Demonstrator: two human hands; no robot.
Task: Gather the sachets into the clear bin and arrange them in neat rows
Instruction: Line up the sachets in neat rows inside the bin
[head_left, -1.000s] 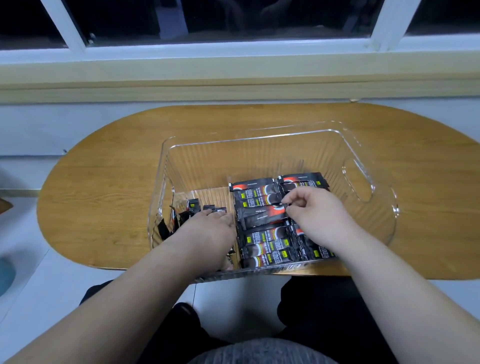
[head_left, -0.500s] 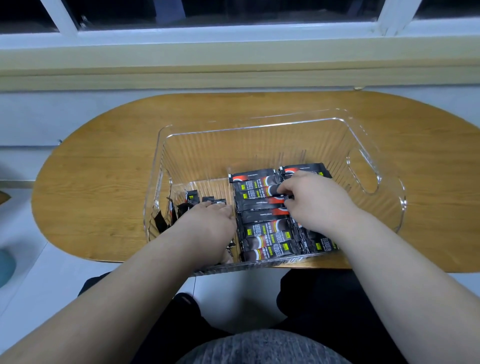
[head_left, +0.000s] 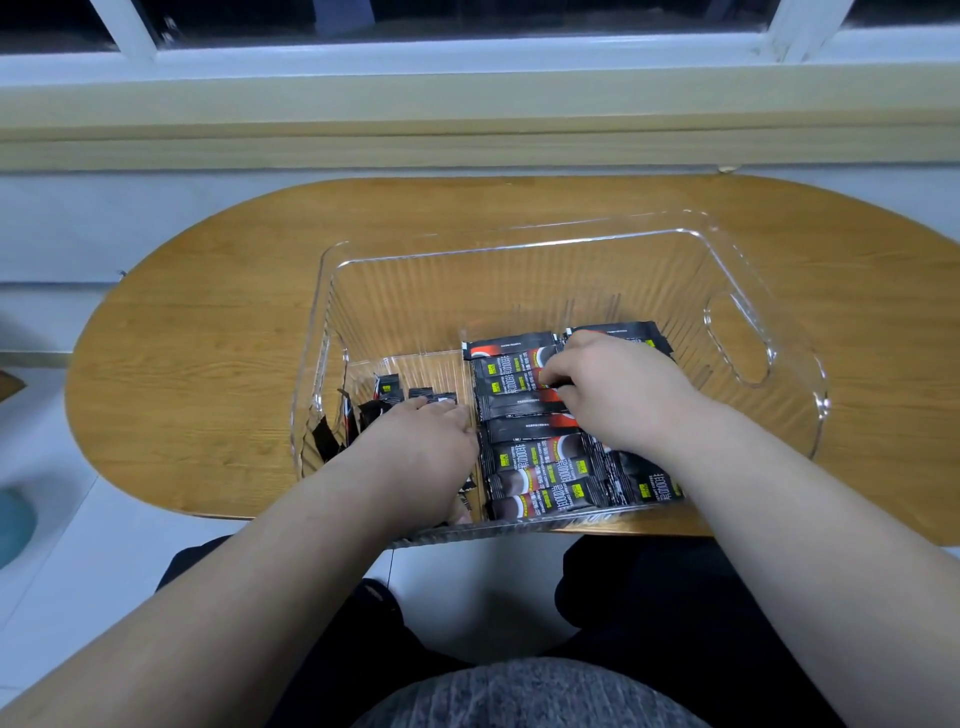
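Sachets (head_left: 535, 467) lining up in bin (head_left: 519, 249): right hand (head_left: 618, 395) pinching one in mid row, left hand (head_left: 415, 452) on left heap, grip unclear. Next: likely squaring it flush.

Sachets (head_left: 535, 462) in bin (head_left: 769, 322) on table (head_left: 208, 338)

I log dim, cool, flat indoor light, source out of view. The window (head_left: 467, 15) panes read black. The table (head_left: 208, 338) is evenly lit, with soft, faint shadows. Thin white glints run along the bin (head_left: 519, 247) rim and ribbed walls. Print on the sachets (head_left: 540, 467) is slightly smeared. Wide-angle bowing curves the sill (head_left: 467, 104). The lower corners are stretched and soft.
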